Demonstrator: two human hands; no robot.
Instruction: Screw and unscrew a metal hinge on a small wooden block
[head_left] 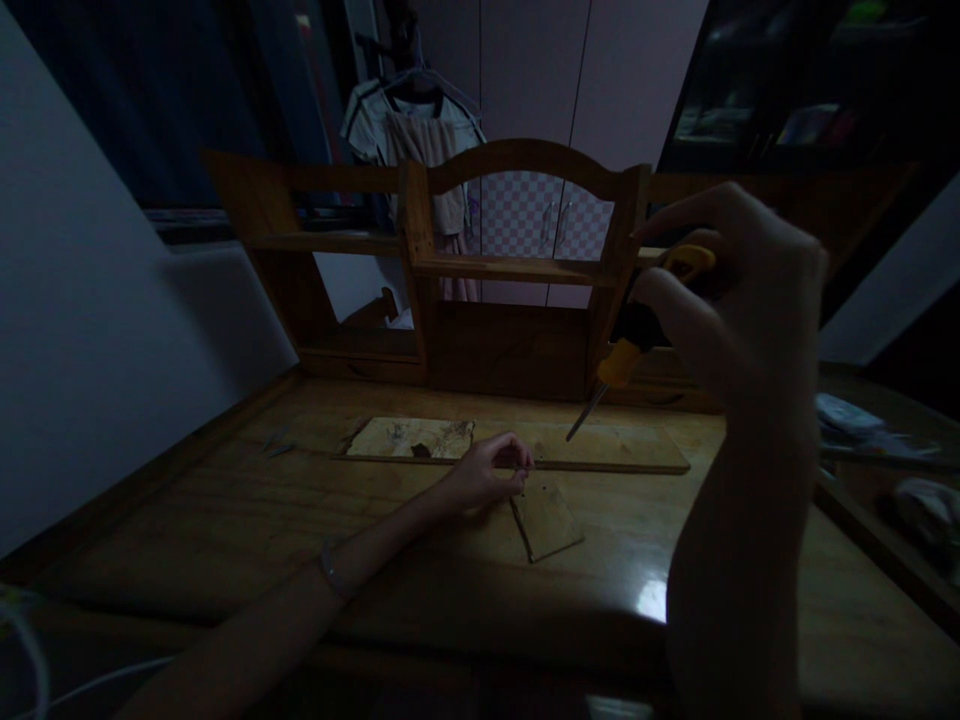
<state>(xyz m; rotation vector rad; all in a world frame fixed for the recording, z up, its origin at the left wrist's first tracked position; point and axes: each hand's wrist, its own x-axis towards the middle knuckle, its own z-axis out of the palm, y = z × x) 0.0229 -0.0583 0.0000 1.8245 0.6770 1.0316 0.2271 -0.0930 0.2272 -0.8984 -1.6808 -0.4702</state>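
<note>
Raised at the right, my right hand [750, 290] grips a screwdriver [619, 362] by its yellow and black handle, the metal shaft slanting down to the left. The tip hangs over a long wooden board [607, 447] lying on the desk. My left hand [487, 472] is pinched closed at the top left corner of a small square wooden board [551, 520]. What lies between those fingertips is too small to make out. Small dark holes show near the upper edge of the small board. The left end of the long board has a pale, stained, torn surface.
A wooden desk [247, 520] carries a shelf unit [517, 268] along its back. A few small thin pieces [279, 448] lie at the left. Plastic-wrapped items [855, 415] sit on a surface at the right. A white cable [105, 682] runs at the lower left.
</note>
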